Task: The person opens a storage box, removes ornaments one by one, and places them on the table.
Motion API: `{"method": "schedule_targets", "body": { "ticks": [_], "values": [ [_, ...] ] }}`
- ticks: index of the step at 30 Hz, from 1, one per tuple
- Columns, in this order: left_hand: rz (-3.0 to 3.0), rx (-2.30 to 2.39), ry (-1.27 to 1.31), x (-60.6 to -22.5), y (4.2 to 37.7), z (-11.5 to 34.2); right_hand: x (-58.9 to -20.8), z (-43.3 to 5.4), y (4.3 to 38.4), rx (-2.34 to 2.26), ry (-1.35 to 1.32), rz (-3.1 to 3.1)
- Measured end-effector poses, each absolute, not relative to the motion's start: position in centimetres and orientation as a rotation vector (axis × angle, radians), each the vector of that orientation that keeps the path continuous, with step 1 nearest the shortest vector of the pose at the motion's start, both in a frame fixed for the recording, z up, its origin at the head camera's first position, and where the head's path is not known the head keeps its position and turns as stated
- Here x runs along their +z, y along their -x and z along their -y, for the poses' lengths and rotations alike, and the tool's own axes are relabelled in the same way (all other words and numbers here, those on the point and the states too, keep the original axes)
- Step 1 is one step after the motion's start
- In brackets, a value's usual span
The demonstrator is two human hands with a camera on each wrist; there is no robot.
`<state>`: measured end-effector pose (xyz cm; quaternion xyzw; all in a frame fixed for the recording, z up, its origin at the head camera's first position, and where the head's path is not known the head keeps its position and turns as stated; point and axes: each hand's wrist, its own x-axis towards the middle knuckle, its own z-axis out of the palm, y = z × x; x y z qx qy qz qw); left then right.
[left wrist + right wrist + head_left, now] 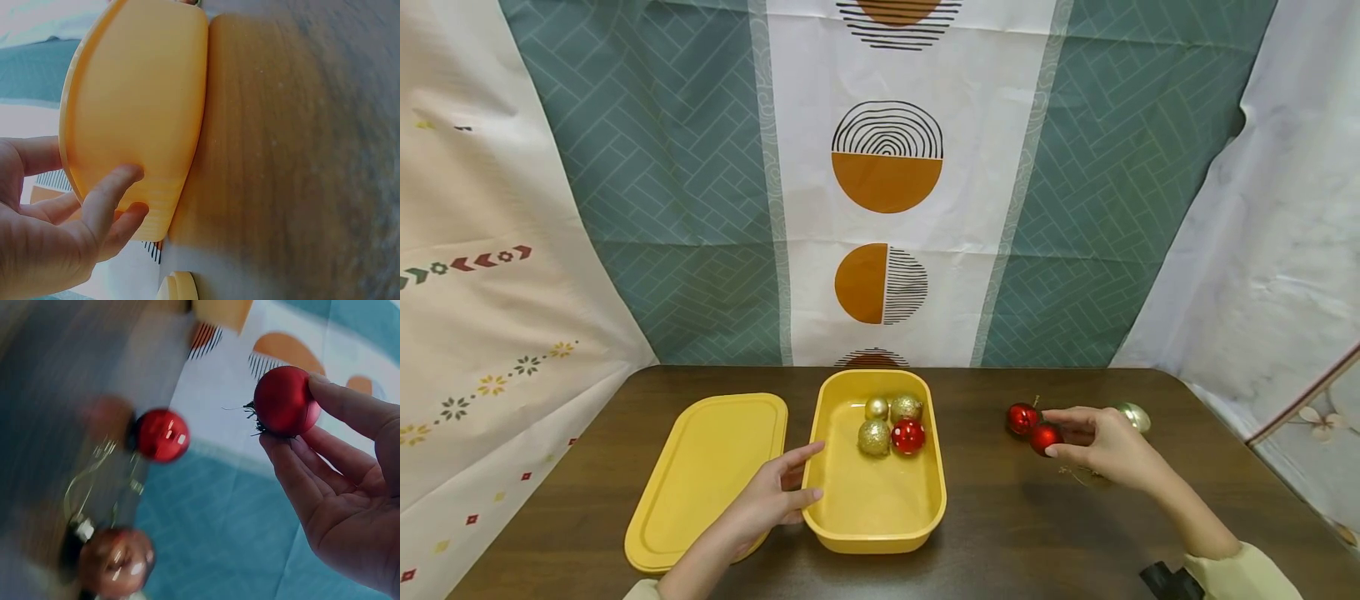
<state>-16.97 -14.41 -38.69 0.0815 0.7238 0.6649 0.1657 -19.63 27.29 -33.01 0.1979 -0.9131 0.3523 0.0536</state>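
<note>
My right hand (1105, 442) pinches a matte red Christmas bauble (1046, 437) between thumb and fingers, at the right of the table. In the right wrist view the bauble (286, 402) appears raised, its dark cap turned away from the palm. A shiny red bauble (1022, 418) lies just beyond it. Behind the hand, a pale shiny bauble (1135, 417) is partly hidden. My left hand (767, 492) holds the left wall of a yellow container (868, 533), thumb and index tips at the rim, other fingers (119, 187) against the outer wall.
Inside the container sit a red bauble with white dots (907, 436) and several gold baubles (874, 437). A yellow lid (715, 467) lies flat left of it. Gold cord (1084, 477) shows beneath my right hand. Patterned curtains (700, 167) stand behind the dark wooden table (992, 533).
</note>
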Motion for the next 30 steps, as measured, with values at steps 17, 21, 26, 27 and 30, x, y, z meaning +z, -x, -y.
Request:
{"method": "schedule_targets", "body": {
  "ticks": [17,21,26,27,30],
  "values": [
    [-2.057,1.895,-0.226,-38.8,17.0,14.4,-34.5,-35.1,20.1,0.855,-0.338,2.742],
    [-2.056,1.895,-0.231,-38.7,17.0,14.5,-35.1,-36.5,20.1,0.82,-0.283,2.751],
    [-2.055,1.894,-0.232,-38.7,17.0,14.5,-35.7,-38.1,20.1,0.769,-0.223,2.797],
    [-2.056,1.893,-0.231,-38.7,17.0,14.5,-35.8,-38.4,20.2,0.753,-0.219,2.806],
    [-2.058,1.894,-0.23,-38.8,17.0,14.6,-36.1,-39.1,20.2,0.724,-0.214,2.829]
  ]
}}
